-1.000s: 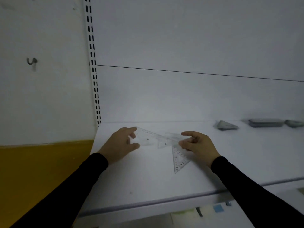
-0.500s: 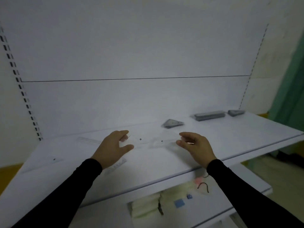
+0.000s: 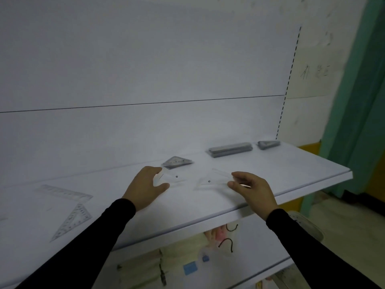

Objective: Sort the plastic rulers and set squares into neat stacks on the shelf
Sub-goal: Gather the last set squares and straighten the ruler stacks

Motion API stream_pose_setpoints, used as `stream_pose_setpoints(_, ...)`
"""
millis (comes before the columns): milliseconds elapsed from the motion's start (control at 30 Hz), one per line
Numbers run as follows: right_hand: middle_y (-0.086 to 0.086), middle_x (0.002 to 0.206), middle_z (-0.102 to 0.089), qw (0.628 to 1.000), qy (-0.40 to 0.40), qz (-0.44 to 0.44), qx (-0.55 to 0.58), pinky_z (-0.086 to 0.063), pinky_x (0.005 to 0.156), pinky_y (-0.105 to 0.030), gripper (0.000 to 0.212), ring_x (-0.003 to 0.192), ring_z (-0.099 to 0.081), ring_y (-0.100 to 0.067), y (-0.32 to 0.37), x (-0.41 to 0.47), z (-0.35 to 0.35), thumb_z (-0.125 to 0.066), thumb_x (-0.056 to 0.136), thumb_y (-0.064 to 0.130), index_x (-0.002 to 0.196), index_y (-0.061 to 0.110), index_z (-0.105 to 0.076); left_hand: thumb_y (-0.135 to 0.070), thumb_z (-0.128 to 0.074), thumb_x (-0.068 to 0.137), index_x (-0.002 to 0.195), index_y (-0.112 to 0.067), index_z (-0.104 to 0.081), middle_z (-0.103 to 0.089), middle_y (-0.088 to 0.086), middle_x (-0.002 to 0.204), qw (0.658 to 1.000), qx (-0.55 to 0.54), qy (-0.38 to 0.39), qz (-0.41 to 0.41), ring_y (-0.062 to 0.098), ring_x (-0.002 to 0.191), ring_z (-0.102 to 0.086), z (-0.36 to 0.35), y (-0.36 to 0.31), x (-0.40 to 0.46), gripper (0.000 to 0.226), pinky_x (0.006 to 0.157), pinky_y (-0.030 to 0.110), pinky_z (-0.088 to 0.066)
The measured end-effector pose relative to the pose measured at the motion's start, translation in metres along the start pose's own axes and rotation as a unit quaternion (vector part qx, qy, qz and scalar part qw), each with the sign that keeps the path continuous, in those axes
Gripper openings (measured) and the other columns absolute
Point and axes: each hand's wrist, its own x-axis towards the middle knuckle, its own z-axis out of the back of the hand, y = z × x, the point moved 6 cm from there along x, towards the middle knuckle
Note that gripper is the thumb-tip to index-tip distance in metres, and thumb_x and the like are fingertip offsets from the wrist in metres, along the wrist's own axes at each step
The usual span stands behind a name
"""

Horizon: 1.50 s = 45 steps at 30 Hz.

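Both hands are out over the white shelf (image 3: 270, 163), which runs across the middle of the frame with its front edge sloping up to the right. The left hand (image 3: 145, 184), just left of centre, pinches one end of a clear set square (image 3: 174, 177) between thumb and fingertips; a small dark dot shows on the plastic just beyond the fingers. The right hand (image 3: 252, 188), right of centre, pinches the wide end of a second clear set square (image 3: 212, 179) the same way, thumb under, fingers curled over the top. That piece tapers toward the centre of the frame and also carries a dark dot. The two clear pieces are near each other with a gap between them, and I cannot tell whether either rests on the shelf or hangs just above it.

Behind the left hand, toward the back wall, sits a small grey stack of set squares (image 3: 177, 162). Further right along the back are a longer grey stack of rulers (image 3: 230, 149) and, just beside it, another small triangular stack (image 3: 268, 144) near the shelf's right end.

At the lower left of the frame a clear ruler (image 3: 62, 192) lies flat on the shelf at a slant, and a loose set square (image 3: 73, 222) lies just below it, its tip touching or nearly touching the ruler's end.

Black sleeves cover both arms to the wrists. Below the shelf, in the lower middle of the frame, a lower shelf holds pale packets (image 3: 187, 257), blurred.
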Motion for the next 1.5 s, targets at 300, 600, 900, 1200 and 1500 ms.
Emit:
stream_pose_setpoints(300,0.015,0.101,-0.067,0.998,0.03,0.003,-0.049,-0.047,0.073,-0.007,0.03,0.087,-0.061,0.007,-0.024,0.06,0.009,-0.077,0.075,0.032,0.103,0.024,-0.069,-0.047,-0.063,0.078,0.114,-0.011,-0.058,-0.055,0.01,0.12,0.999,-0.003,0.028,0.038,0.021,0.109,-0.051,-0.027,0.005,0.079,0.051,0.083,0.021,-0.033)
stream_pose_setpoints(600,0.014,0.103,-0.066,0.997,0.062,0.0,-0.047,-0.046,0.074,-0.007,0.027,0.087,-0.062,0.005,-0.046,0.124,0.019,-0.075,0.076,0.032,0.101,0.027,-0.069,-0.049,-0.061,0.085,0.143,-0.015,-0.038,-0.031,0.008,0.15,0.992,0.032,0.094,0.083,0.024,0.138,-0.029,-0.054,0.027,0.147,0.071,0.112,0.033,-0.023)
stream_pose_setpoints(900,0.015,0.101,-0.066,0.995,0.083,0.021,-0.041,-0.046,0.075,-0.01,0.027,0.089,-0.063,0.001,-0.076,0.185,0.06,-0.076,0.075,0.033,0.1,0.027,-0.069,-0.043,-0.063,0.086,0.139,-0.02,-0.043,-0.041,0.003,0.144,0.997,0.062,0.02,0.031,0.019,0.132,-0.038,-0.066,-0.021,0.157,0.061,0.107,0.028,-0.026)
stream_pose_setpoints(1200,0.011,0.105,-0.066,0.995,0.081,0.042,-0.046,-0.046,0.076,-0.01,0.028,0.091,-0.062,-0.001,-0.143,0.27,0.19,-0.076,0.076,0.028,0.102,0.022,-0.068,-0.088,-0.029,0.068,0.134,-0.025,-0.048,-0.045,-0.007,0.14,0.994,0.102,0.038,-0.025,0.011,0.129,-0.04,-0.187,-0.164,0.172,0.093,0.106,0.018,-0.024)
stream_pose_setpoints(1500,0.005,0.11,-0.055,0.979,0.128,0.104,-0.122,-0.038,0.087,-0.02,0.028,0.102,-0.051,-0.008,-0.184,0.35,0.245,-0.069,0.082,0.036,0.107,0.023,-0.067,-0.092,-0.019,0.065,0.144,-0.017,-0.035,-0.031,0.0,0.152,0.984,0.14,0.095,0.062,0.014,0.139,-0.024,-0.286,-0.236,0.188,0.11,0.111,0.021,-0.014)
